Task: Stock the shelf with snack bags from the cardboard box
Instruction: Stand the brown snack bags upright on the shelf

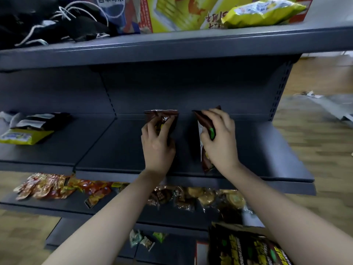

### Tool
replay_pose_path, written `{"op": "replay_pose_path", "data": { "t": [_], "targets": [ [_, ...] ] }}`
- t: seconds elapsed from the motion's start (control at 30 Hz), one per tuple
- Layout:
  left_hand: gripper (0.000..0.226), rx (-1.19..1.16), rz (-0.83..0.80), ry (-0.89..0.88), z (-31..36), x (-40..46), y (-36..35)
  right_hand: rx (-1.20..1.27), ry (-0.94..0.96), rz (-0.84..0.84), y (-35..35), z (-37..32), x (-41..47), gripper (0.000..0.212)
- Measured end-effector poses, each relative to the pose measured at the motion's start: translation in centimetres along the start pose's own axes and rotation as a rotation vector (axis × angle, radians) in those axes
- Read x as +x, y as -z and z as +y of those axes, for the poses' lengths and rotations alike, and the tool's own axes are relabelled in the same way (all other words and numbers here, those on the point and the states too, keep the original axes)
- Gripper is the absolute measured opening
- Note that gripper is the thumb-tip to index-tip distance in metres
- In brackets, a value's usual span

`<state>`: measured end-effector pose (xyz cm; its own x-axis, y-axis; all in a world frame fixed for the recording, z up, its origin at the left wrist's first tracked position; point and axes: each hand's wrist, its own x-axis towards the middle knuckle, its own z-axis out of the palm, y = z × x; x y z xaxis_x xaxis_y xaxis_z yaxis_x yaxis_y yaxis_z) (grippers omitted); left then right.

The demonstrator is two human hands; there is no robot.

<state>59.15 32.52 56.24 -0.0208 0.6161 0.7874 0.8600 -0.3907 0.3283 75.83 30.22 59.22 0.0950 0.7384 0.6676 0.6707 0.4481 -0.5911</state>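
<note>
My hands are both over the middle shelf (267,150), each curled around a dark brown snack bag: my left hand (157,144) grips the left bag (162,116) upright near the back panel, and my right hand (219,140) pinches the right bag (205,121) just beside it, its lower end reaching toward the shelf's front edge. I judge the stocking is at an early stage on this level, since these are the only two bags in this bay. The cardboard box (238,245) sits low at my right, with more dark bags showing inside, so plenty is left. The shelf below already carries mixed packets (200,197). Wooden floor (315,150) runs past the shelf's right end.
</note>
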Motion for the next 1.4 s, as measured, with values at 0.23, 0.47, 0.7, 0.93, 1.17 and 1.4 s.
{"op": "replay_pose_path", "data": {
  "t": [0.23,0.47,0.7,0.93,1.17,1.4],
  "targets": [
    [0.068,0.017,-0.014,0.015,-6.6,5.6,-1.7,-0.053,-0.011,0.001,-6.4,-1.2,3.8,0.048],
    [0.067,0.026,-0.039,0.038,-12.4,9.9,-5.8,-0.082,-0.047,0.026,-11.8,-1.7,7.4,0.047],
    [0.061,0.024,-0.035,0.035,-15.9,11.9,-10.0,-0.088,-0.055,0.039,-15.3,-1.0,9.3,0.046],
    [0.053,-0.033,-0.073,0.029,-17.1,12.8,-13.2,-0.086,-0.093,0.056,-16.9,-0.4,9.7,0.047],
    [0.05,-0.041,0.005,-0.021,-17.8,13.8,-14.8,-0.078,-0.104,0.076,-18.1,-0.3,10.1,0.046],
    [0.061,0.036,-0.016,0.05,-18.1,13.7,-16.3,-0.092,-0.107,0.076,-19.2,-0.2,10.6,0.046]
  ]
}}
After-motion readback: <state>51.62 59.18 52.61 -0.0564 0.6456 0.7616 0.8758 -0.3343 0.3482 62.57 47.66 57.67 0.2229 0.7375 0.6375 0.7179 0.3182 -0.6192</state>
